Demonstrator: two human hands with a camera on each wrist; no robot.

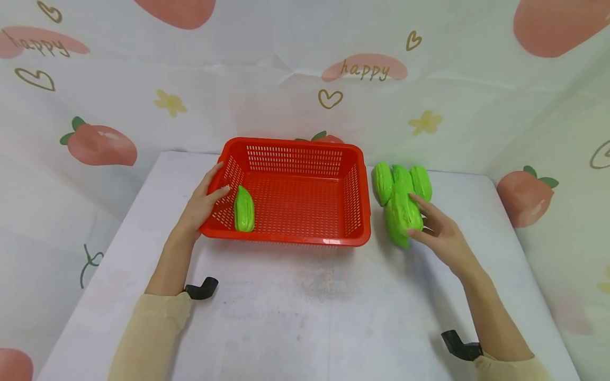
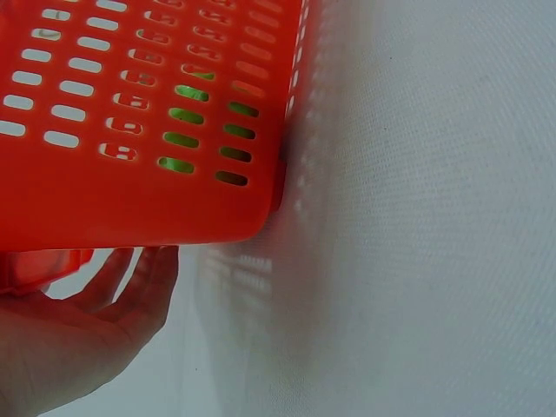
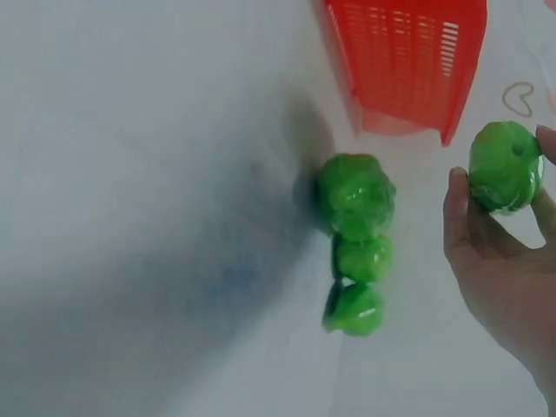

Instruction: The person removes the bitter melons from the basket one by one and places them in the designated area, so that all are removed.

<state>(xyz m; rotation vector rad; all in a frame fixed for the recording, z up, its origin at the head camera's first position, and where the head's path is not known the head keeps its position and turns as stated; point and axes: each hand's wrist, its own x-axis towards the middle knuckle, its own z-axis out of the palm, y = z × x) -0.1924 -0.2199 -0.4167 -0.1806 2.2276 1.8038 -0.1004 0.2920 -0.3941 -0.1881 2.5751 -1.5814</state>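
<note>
My right hand (image 1: 440,233) grips a green ridged gourd (image 1: 404,198) between thumb and fingers. From the right wrist view, the held gourd (image 3: 504,167) is lifted off the table. Beneath and behind it lie more gourds, one partly hidden below (image 1: 397,235), a left gourd (image 1: 383,182) and a right gourd (image 1: 422,182). My left hand (image 1: 202,206) holds the left rim of a red plastic basket (image 1: 286,238), thumb over the inner side. Inside the basket, a single gourd (image 1: 244,211) lies along the left wall; its green shows through the basket's slots in the left wrist view.
The basket stands on a white table (image 1: 295,317), near the back edge. Behind the table hangs a printed cloth (image 1: 276,95) with fruit, hearts and lettering. A black wrist mount (image 1: 202,289) sticks out from the left wrist, another mount (image 1: 461,346) from the right.
</note>
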